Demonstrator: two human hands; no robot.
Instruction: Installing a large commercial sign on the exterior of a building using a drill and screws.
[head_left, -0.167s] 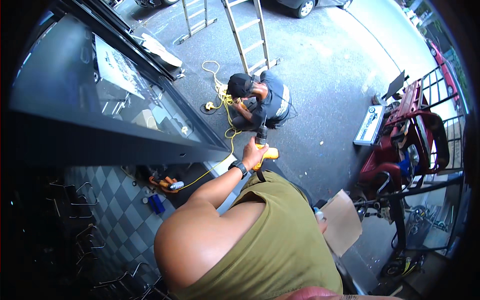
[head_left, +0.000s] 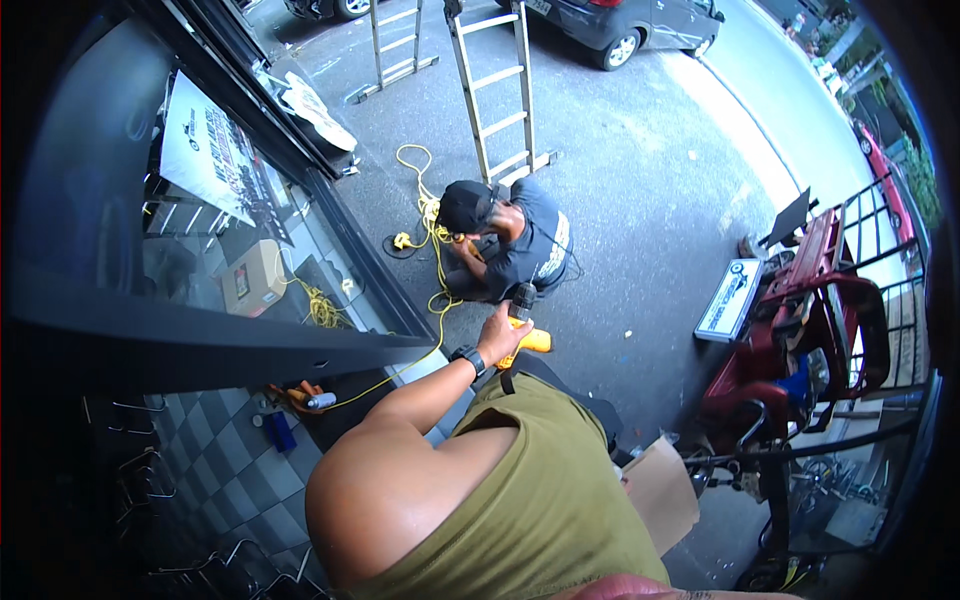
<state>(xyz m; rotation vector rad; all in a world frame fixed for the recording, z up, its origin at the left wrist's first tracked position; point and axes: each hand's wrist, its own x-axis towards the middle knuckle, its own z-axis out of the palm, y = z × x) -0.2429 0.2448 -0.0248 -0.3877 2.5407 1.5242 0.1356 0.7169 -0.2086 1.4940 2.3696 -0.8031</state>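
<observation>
My left hand point(head_left: 497, 340) is stretched forward and grips a yellow and black power drill point(head_left: 527, 328). A black watch point(head_left: 468, 358) sits on that wrist. The drill hangs high over the pavement, just above a crouching person far below. My bare left shoulder and olive sleeveless top fill the lower middle. My right hand is not in view.
A person in a black cap and dark shirt point(head_left: 505, 240) crouches on the pavement by a yellow cable point(head_left: 432, 215). A ladder point(head_left: 495, 85) stands behind them. A dark shopfront frame point(head_left: 300, 345) runs on the left, red scooters point(head_left: 800, 330) on the right, and cardboard point(head_left: 660, 490) below.
The whole view has slid down a little in the picture. My left hand still holds the drill in the same place over the crouching person.
</observation>
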